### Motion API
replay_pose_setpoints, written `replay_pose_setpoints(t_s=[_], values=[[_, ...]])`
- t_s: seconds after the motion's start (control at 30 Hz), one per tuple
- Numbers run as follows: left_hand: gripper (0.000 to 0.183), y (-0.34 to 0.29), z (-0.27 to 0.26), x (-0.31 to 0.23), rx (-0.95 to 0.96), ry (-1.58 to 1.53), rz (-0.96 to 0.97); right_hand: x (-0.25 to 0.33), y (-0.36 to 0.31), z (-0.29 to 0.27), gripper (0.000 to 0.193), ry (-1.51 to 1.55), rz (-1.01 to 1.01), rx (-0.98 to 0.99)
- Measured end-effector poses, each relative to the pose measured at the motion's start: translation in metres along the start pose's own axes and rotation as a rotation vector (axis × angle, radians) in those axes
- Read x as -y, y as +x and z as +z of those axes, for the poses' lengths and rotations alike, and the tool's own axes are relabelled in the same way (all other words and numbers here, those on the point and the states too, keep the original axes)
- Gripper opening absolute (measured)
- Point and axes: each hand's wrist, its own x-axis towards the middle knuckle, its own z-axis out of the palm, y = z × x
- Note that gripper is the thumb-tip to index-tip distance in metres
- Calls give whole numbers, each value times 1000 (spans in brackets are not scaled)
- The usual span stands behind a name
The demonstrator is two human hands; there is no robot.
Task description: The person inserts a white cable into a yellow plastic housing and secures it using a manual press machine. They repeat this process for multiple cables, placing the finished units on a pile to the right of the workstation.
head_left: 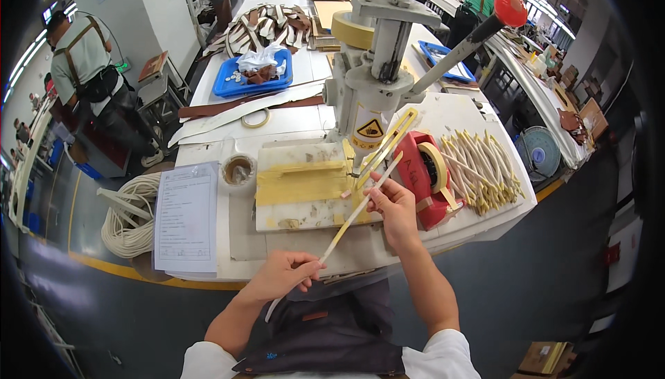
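Observation:
Between my two hands a thin white cord (355, 213) runs at a slant, with a yellow taped stretch partway along it and a yellow upper tip. My left hand (285, 275) pinches its lower part, and a free tail hangs below toward my apron. Higher up, my right hand (393, 207) grips it close to the tip. Behind the cord stands a grey hand press (377, 88) with a red-knobbed lever. Under the press lies a white slab (277, 220) with yellow tape on it. A red tape dispenser (431, 202) sits just right of my right hand.
Many yellow-tipped cord pieces (478, 171) are heaped at the right. On the left are a coil of cord (130, 220), a printed sheet (187, 220) and a small round container (239, 170). Farther back, a blue tray (253, 87) holds scraps. Other people work nearby.

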Motion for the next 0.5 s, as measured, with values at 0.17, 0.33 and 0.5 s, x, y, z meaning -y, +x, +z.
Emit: replay_pose_setpoints(t_s=[0.17, 0.33, 0.5], values=[[14, 10, 10, -8, -377, 648, 471, -6, 22, -5, 45, -78, 13, -12], [7, 42, 13, 5, -515, 900, 712, -6, 41, 3, 45, -234, -77, -79], [6, 62, 4, 11, -489, 1021, 791, -10, 50, 6, 63, -334, -129, -185]])
